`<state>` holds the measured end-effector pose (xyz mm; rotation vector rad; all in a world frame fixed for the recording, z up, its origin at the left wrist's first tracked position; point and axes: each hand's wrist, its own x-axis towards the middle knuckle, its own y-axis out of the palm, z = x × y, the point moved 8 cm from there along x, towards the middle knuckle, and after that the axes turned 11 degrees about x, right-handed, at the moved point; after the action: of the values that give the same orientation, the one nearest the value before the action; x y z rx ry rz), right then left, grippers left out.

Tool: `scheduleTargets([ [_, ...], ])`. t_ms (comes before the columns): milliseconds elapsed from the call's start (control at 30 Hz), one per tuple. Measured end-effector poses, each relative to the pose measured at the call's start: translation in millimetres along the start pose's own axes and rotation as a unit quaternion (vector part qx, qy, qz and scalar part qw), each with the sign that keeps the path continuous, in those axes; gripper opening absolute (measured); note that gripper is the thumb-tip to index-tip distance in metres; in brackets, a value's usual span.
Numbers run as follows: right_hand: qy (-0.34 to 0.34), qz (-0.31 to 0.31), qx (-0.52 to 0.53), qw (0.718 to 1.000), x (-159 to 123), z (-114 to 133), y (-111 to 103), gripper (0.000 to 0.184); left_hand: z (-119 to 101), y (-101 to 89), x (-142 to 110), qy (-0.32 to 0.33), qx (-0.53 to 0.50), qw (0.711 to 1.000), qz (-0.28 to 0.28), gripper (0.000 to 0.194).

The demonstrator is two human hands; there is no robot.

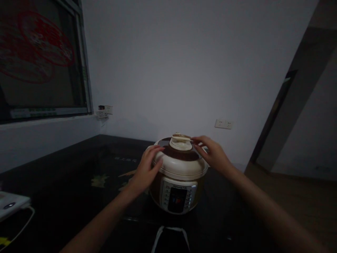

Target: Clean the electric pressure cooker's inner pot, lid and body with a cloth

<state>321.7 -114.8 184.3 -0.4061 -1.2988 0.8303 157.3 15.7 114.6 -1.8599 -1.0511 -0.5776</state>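
A cream and brown electric pressure cooker (179, 182) stands on a dark table (79, 168), its control panel facing me. My left hand (147, 168) rests on the left side of the cooker's lid (181, 160), fingers lying flat along the rim. My right hand (213, 153) reaches over the lid's right side, fingers stretched toward the lid handle (180, 140) at the top, fingertips touching or nearly touching it. Neither hand holds anything.
A white device with a cable (12, 203) lies at the table's left edge. A white strap or cord (168, 237) hangs at the near edge. Wall sockets (223, 124) and another socket (104, 110) sit on the wall. A window (39, 59) is left; a doorway (289, 116) right.
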Motion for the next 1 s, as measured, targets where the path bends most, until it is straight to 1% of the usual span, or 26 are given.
scheduleTargets([
  [67, -0.011, 0.038, -0.023, 0.999, 40, -10, 20, 0.033, 0, 15.4, 13, 0.001, 0.034, 0.999, -0.022, 0.039],
  [133, -0.021, 0.086, -0.035, 0.995, 68, -20, 43, 0.038, -5, 29.7, 21, 0.008, 0.084, 0.996, -0.039, 0.042],
  [233, -0.03, 0.155, -0.048, 0.986, 89, -33, 71, 0.042, -15, 43.8, 25, 0.032, 0.176, 0.983, -0.049, 0.042],
  [300, -0.027, 0.18, -0.06, 0.982, 93, -39, 81, 0.044, -19, 47.6, 24, 0.054, 0.216, 0.974, -0.051, 0.041],
  [433, 0.001, 0.188, -0.089, 0.978, 92, -44, 86, 0.045, -20, 46.1, 22, 0.087, 0.235, 0.966, -0.07, 0.037],
  [600, 0.041, 0.182, -0.119, 0.975, 91, -43, 84, 0.042, -18, 42.6, 24, 0.1, 0.221, 0.967, -0.083, 0.037],
  [800, 0.091, 0.173, -0.132, 0.972, 90, -43, 85, 0.043, -4, 38.8, 32, 0.119, 0.161, 0.979, -0.041, 0.038],
  [1000, 0.158, 0.16, -0.135, 0.965, 89, -44, 84, 0.042, 15, 37.1, 42, 0.132, 0.089, 0.987, 0.022, 0.039],
])
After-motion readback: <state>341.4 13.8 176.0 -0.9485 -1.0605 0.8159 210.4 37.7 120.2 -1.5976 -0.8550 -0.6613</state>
